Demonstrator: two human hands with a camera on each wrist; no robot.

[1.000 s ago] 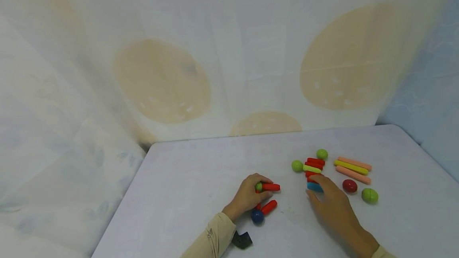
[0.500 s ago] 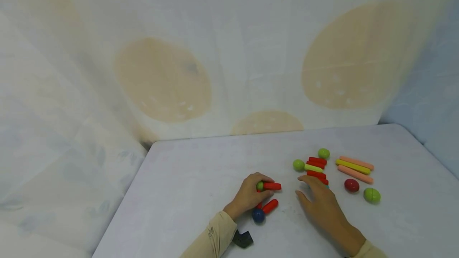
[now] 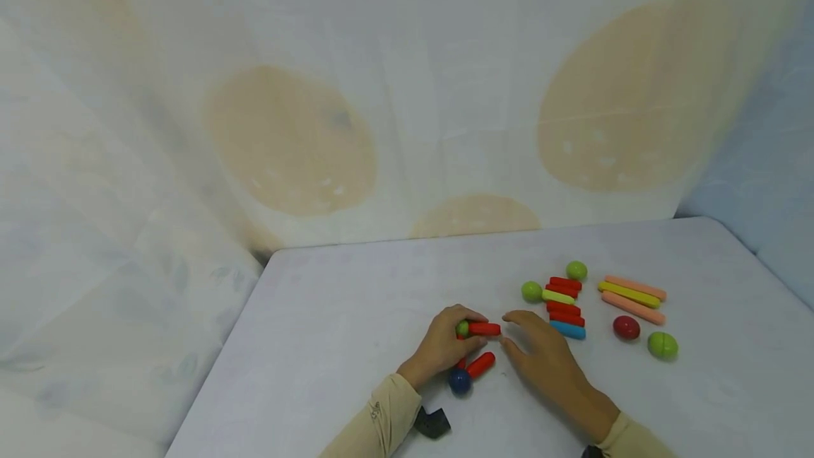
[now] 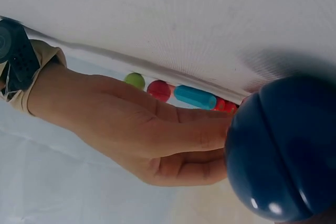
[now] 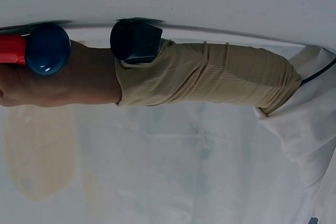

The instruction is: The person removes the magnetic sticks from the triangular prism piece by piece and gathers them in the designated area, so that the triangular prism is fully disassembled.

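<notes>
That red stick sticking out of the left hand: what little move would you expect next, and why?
Probably the right hand closes thumb and finger on the free end of the red stick. Its fingertips sit just beside that end, while the left hand grips the green ball at the stick's other end.

Soft, even, bright light; faint shadows. Head view slightly hazy. Left wrist view: blue ball (image 4: 281, 150) blurred at lower right.
</notes>
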